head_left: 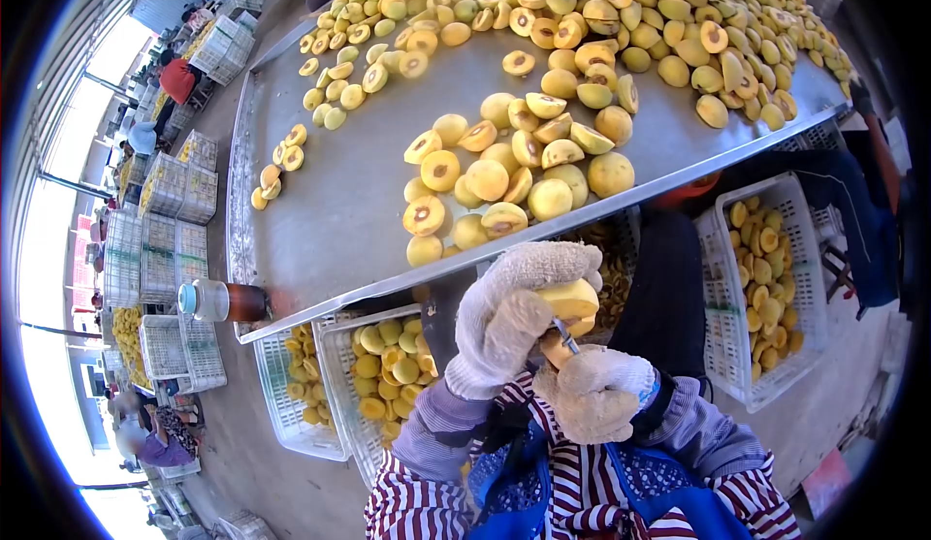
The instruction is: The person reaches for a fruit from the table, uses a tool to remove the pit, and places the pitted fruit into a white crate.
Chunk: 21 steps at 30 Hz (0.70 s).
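Observation:
My left hand (499, 317), in a whitish knit glove, is closed round a yellow peach half (572, 300) just off the table's front edge. In my right hand (601, 397), gloved too, is a small pitting tool with a wooden handle (557, 348) and a metal end (565, 334). The metal end is right at the underside of the peach half; the cut face is hidden from me. Beyond my hands, a loose group of peach halves (487, 179) lies on the metal table (330, 210), some cut side up with brown centres showing.
A large heap of peach halves (679, 31) covers the table's far side. Below the near edge stand white crates of fruit (335, 375), with another crate (713, 317) at right beside a person's dark-clothed leg (858, 220). A lidded jar (223, 301) sits at the left corner.

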Tool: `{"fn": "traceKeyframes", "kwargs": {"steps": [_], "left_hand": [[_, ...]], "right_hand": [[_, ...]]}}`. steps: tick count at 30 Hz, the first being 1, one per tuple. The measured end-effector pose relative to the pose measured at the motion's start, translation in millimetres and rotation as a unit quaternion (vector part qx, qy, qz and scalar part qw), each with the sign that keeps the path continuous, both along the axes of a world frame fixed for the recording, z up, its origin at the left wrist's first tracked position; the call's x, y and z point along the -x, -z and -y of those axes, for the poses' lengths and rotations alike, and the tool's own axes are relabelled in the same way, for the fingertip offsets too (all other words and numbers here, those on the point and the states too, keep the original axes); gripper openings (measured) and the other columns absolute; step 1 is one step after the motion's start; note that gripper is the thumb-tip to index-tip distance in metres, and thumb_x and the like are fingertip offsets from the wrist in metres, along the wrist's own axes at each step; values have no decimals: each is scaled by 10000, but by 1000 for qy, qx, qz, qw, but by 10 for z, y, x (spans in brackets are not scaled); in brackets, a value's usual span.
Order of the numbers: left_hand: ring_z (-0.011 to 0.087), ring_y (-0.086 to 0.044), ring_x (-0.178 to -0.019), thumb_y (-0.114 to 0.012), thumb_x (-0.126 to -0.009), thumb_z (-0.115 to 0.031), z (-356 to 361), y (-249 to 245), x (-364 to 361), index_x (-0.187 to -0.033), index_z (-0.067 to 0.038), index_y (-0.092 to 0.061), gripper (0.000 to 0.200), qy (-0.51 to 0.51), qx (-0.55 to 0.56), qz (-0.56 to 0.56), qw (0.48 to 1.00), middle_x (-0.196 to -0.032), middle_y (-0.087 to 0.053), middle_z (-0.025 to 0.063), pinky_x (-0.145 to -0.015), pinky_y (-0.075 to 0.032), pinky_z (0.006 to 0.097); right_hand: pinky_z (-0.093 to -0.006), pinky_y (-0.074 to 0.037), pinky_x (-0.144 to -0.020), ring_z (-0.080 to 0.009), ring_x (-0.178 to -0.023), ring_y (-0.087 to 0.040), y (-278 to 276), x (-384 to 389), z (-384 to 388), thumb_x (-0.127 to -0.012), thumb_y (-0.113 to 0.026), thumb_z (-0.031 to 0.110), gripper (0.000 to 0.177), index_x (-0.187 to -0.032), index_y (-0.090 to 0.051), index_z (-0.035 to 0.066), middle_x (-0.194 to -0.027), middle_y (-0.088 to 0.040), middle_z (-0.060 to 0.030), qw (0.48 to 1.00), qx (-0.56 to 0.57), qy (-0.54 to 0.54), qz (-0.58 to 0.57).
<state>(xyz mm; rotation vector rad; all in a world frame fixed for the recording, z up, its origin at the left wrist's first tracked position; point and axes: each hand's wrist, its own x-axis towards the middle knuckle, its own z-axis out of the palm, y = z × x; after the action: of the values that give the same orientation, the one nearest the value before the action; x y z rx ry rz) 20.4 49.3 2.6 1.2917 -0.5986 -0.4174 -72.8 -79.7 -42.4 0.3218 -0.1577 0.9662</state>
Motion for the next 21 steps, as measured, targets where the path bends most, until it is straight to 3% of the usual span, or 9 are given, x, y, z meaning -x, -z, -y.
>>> {"fn": "traceKeyframes", "kwargs": {"steps": [2, 5, 7, 10, 12, 16, 18, 20, 21], "left_hand": [[272, -652, -1063, -516, -992, -488, 42, 11, 60, -1251, 51, -575, 601, 22, 103, -161, 981, -1243, -627, 207, -926, -528, 386], [285, -666, -1031, -473, -989, -559, 121, -72, 99, -1278, 46, -541, 674, 2, 93, -221, 971, -1218, -626, 216, -872, -566, 387], [296, -681, -994, -466, -992, -562, 154, -62, 90, -1284, 27, -538, 662, -25, 114, -338, 934, -1196, -634, 216, -799, -592, 375], [314, -701, -907, -459, -987, -584, 186, -71, 99, -1292, -4, -521, 659, -96, 105, -396, 907, -1151, -652, 207, -644, -612, 363], [309, -700, -903, -465, -981, -593, 86, 10, 106, -1290, -3, -514, 668, -116, 122, -389, 906, -1150, -652, 203, -630, -613, 373], [247, -676, -953, -519, -1021, -391, -745, 487, 42, -1214, 15, -595, 456, -363, -14, -156, 918, -1076, -681, 141, -705, -607, 343], [262, -663, -1036, -597, -973, -258, -1408, 744, -43, -1167, -40, -669, 301, -409, -469, 64, 780, -1123, -686, 119, -922, -515, 380], [281, -620, -1135, -661, -918, -260, -1674, 896, -103, -1192, -90, -672, 323, -326, -635, 335, 615, -1211, -656, 134, -964, -487, 398], [285, -595, -1173, -675, -904, -269, -1548, 827, -152, -1176, -108, -680, 317, -354, -579, 230, 697, -1245, -642, 127, -984, -474, 400]], "right_hand": [[-309, -393, -289, -148, -284, -415, -107, -28, 85, -1032, -455, 312, 326, -801, -493, 85, -402, -450, -33, 991, 126, 20, 42], [-323, -427, -326, -155, -325, -465, 147, -80, -92, -1022, -499, 302, 275, -878, -536, 71, -480, -501, -35, 991, -124, 18, 48], [-332, -446, -347, -160, -365, -505, 116, 62, -50, -1007, -540, 276, 216, -962, -555, 66, -619, -567, -58, 974, 215, 68, 36], [-285, -466, -408, -141, -481, -567, 232, 87, 85, -972, -620, 224, 186, -1064, -549, 78, -906, -612, -69, 969, 243, 29, 37], [-253, -451, -424, -122, -504, -563, 94, 17, 197, -971, -623, 214, 159, -1033, -551, 87, -849, -592, -39, 978, 199, 26, 50], [-233, -365, -361, -98, -442, -489, -11, -37, 334, -969, -612, 211, 134, -954, -561, 88, -703, -544, -4, 946, 321, -14, 31], [-229, -310, -327, -83, -394, -431, 54, -51, 353, -961, -621, 236, 176, -897, -563, 82, -616, -507, 11, 910, 413, -25, 15], [-224, -306, -333, -73, -388, -413, -37, -130, 313, -952, -642, 266, 221, -868, -563, 78, -567, -478, 20, 891, 446, -33, 81], [-217, -299, -336, -61, -378, -392, -43, -134, 189, -936, -661, 299, 274, -822, -552, 75, -506, -422, 33, 860, 501, -36, 88]]}}
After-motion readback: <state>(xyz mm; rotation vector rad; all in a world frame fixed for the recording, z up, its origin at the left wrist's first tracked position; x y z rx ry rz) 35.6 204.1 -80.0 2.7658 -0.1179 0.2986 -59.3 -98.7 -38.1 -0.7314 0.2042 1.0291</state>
